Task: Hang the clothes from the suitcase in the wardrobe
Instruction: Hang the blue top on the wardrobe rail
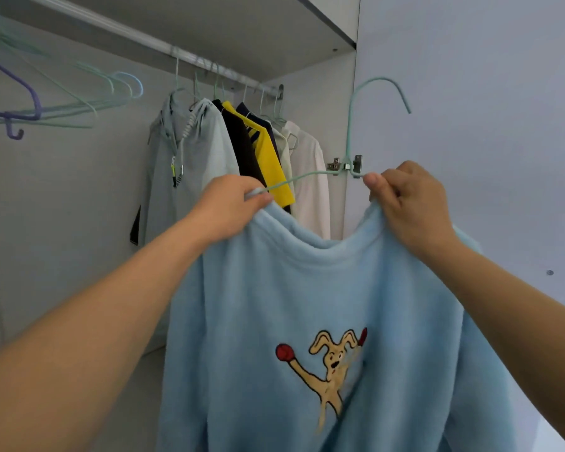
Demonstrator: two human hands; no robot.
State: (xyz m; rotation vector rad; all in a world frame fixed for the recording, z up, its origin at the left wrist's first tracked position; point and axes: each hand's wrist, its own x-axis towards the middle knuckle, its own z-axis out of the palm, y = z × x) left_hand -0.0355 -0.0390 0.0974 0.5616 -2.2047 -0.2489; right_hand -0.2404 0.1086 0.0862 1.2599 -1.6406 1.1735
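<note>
A light blue fleece sweatshirt [274,305] with a boxing rabbit on its front hangs in front of me. A mint green wire hanger [349,132] sits inside its neck, hook pointing up and to the right. My left hand [232,207] grips the left shoulder of the sweatshirt together with the hanger's arm. My right hand [408,203] pinches the right side of the collar over the hanger's other arm. The wardrobe rail [150,40] runs above and to the left. The suitcase is out of view.
Several garments [209,148] hang at the rail's right end: grey hoodies, a dark and yellow top, white shirts. Empty mint and purple hangers [30,102] hang at the upper left. The open wardrobe door [470,93] stands to the right, its hinge [346,164] behind the hanger.
</note>
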